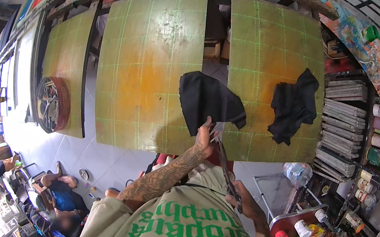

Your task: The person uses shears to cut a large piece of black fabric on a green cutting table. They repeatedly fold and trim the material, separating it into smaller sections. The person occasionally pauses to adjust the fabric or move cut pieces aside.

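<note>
One black, curved-edged fabric piece (209, 99) spanned facing edges of two yellow-green boards (156, 36); left hand (203, 138) pinched its near edge, right hand (246, 199) wrapped round a long dark metal tool (228, 172). Unsupported slack risked snagging.

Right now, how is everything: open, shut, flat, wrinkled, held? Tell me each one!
Boards: stained, lined green
Left cloth: spread out
Left fingers: touching left cloth's edge, grip unclear
Right cloth: wrinkled, on a board
Right fingers: closed around dark tool
Dark tool: held, open or shut unclear
Tub: open, things inside
</note>
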Tool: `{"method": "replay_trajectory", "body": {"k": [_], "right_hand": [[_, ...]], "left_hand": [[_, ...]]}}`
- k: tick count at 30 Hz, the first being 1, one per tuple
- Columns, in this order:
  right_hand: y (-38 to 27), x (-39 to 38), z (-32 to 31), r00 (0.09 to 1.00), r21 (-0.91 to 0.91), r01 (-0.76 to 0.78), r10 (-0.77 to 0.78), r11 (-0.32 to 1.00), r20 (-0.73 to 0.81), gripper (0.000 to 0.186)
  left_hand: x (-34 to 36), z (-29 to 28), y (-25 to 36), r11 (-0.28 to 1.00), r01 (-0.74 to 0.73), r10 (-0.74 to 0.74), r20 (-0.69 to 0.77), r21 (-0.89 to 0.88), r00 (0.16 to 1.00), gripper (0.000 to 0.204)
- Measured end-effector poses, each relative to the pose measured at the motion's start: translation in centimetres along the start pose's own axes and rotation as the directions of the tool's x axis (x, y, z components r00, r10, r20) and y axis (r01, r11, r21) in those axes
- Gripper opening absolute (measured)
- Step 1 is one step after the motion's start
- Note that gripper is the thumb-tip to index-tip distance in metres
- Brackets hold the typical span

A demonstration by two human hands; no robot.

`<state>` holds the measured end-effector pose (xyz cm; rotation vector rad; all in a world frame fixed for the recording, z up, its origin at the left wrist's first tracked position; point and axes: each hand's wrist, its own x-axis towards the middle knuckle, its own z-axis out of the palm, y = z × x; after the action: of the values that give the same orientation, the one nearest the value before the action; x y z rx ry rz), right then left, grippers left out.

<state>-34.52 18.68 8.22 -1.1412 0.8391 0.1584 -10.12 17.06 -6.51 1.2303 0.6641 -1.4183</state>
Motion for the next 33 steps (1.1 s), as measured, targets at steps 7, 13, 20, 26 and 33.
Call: {"method": "replay_trajectory", "body": {"k": [7, 13, 20, 26, 33], "right_hand": [[-1.5, 1.4, 0.5, 0.998, -0.041, -0.026, 0.023, 0.999, -0.060, 0.047], [0.6, 3.6, 0.5, 0.990, 0.000, 0.128, -0.128, 0.992, -0.050, 0.042], [0.0, 5.8, 1.5, 0.993, 0.295, 0.114, -0.113, 0.949, -0.022, 0.040], [-0.6, 7.0, 2.3, 0.977, 0.084, 0.204, -0.198, 0.975, -0.082, 0.048], [-1.1, 8.3, 2.6, 0.995, 0.368, 0.051, -0.015, 0.928, -0.100, 0.058]], "left_hand": [[-3.8, 0.1, 0.0, 0.992, 0.007, -0.015, 0.066, 0.129, 0.998, 0.063], [-6.6, 0.2, 0.7, 0.985, -0.078, 0.070, 0.061, 0.156, 0.996, 0.037], [-6.9, 0.2, 1.3, 0.998, -0.050, 0.050, 0.004, 0.029, 0.999, 0.024], [-8.7, 1.0, 2.5, 0.999, -0.016, 0.018, -0.042, 0.049, 0.999, 0.024], [-9.3, 0.6, 2.7, 0.998, -0.059, 0.059, 0.034, 0.003, 0.998, 0.024]]}}
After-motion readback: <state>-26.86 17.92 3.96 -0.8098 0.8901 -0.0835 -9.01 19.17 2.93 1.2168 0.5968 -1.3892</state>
